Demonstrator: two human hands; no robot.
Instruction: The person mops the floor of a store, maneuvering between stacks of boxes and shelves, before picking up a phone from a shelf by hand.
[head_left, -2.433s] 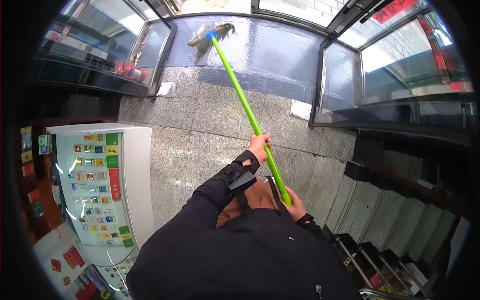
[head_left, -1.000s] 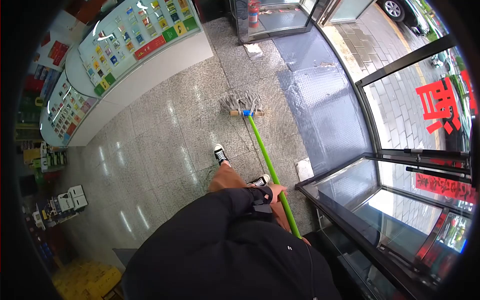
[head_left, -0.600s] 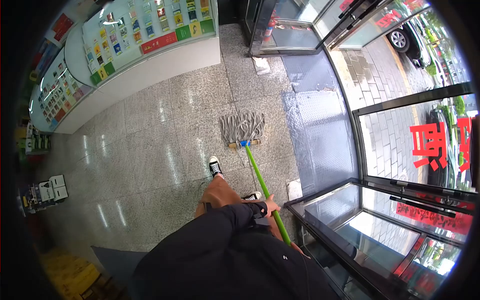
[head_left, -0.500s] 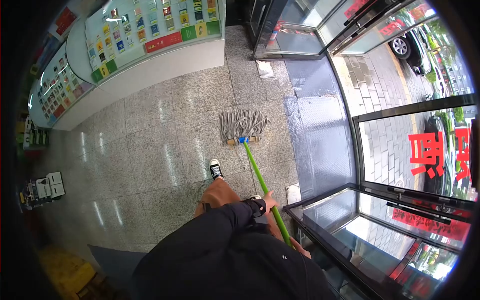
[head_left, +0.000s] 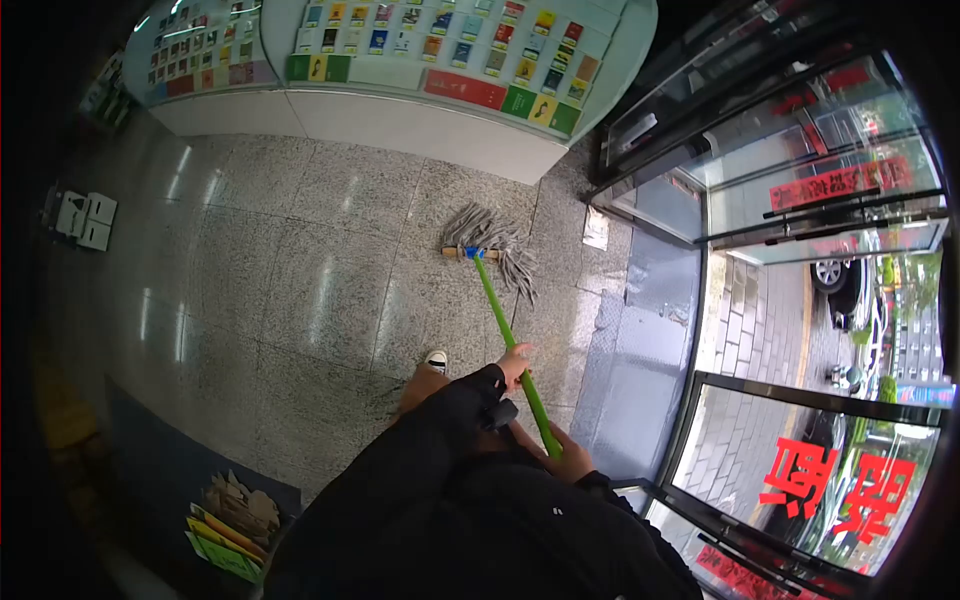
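A mop with a grey string head rests on the speckled tile floor, its strands fanned out to the right. Its green handle runs from a blue clamp down toward my body. Fingers of my left hand are wrapped round the middle of the handle. Lower down, near the handle's top end, my right hand is closed round it. One black-and-white shoe shows left of the handle.
A white display counter curves across the top. Glass doors with red characters stand at the right, beside a grey metal-like floor strip. A white machine is at the far left, and cardboard lies at the lower left.
The view has turned, so the counter sits further right. The mop strands have swung to the right and spread. My right hand shows more fully on the handle, and cardboard has come into view.
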